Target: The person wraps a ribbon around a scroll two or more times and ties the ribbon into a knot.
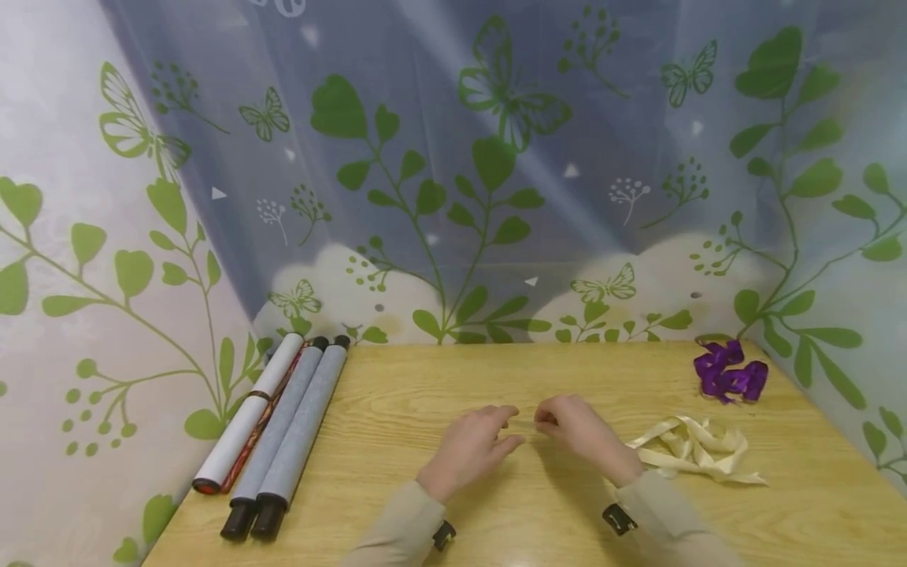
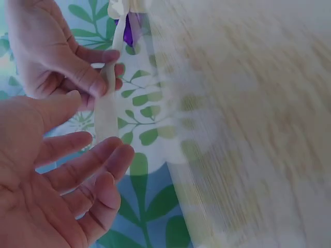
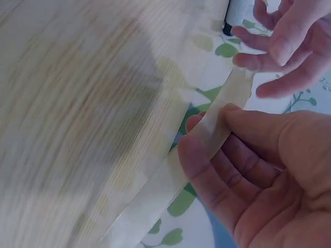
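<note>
A cream ribbon [image 3: 150,201] runs through the right hand [image 3: 264,160], pinched between thumb and fingers, in the right wrist view. Its end sticks out past the thumb, close to the fingers of the left hand [image 2: 67,175]. That hand is spread with fingers loosely bent and holds nothing; whether a fingertip touches the ribbon end I cannot tell. In the head view the left hand [image 1: 471,449] and right hand [image 1: 584,437] face each other above the table. The rest of the cream ribbon [image 1: 697,453] lies in a loose heap beside the right forearm.
Several rolled tubes [image 1: 305,425], white and grey with dark ends, lie side by side at the left of the wooden table [image 1: 425,370]. A purple ribbon [image 1: 730,374] is bunched at the back right corner. A patterned curtain [image 1: 439,197] hangs behind the table.
</note>
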Demonstrator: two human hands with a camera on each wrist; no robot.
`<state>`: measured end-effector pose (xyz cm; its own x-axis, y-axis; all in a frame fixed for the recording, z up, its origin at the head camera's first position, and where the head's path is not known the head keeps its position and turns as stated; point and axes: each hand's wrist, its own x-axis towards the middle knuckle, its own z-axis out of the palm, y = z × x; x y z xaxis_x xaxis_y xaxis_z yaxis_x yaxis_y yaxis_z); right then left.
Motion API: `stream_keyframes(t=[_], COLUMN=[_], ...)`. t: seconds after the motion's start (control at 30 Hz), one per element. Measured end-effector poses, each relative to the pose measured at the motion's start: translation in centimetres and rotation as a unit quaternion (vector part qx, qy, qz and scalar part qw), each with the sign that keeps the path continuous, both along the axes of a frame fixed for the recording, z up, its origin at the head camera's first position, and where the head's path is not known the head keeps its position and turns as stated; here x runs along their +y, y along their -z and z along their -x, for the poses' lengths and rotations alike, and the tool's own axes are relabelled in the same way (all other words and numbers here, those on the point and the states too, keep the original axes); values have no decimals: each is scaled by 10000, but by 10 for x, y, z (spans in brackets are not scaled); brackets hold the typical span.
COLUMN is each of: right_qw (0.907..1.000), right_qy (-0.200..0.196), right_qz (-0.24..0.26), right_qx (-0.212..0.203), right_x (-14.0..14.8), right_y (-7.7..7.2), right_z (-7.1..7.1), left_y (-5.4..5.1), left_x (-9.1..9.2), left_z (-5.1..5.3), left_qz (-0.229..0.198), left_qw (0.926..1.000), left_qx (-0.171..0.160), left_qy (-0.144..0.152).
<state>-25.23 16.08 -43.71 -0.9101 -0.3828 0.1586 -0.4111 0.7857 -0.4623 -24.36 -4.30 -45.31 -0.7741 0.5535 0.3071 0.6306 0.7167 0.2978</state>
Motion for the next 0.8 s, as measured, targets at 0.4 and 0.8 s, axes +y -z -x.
stream_keyframes(t=[0.4, 0.8], right_qw=[9978, 9954], right_qy=[-620, -832], right_qz=[130, 124], right_qx=[214, -459], right_x=[-8, 52], right_y=[0, -1], right_z=[1, 11], left_y=[2, -11], left_x=[1, -60], left_z=[3, 16], left_qz=[-96, -970], left_qw=[9994, 9882], left_qx=[87, 33], left_qy=[-321, -1183])
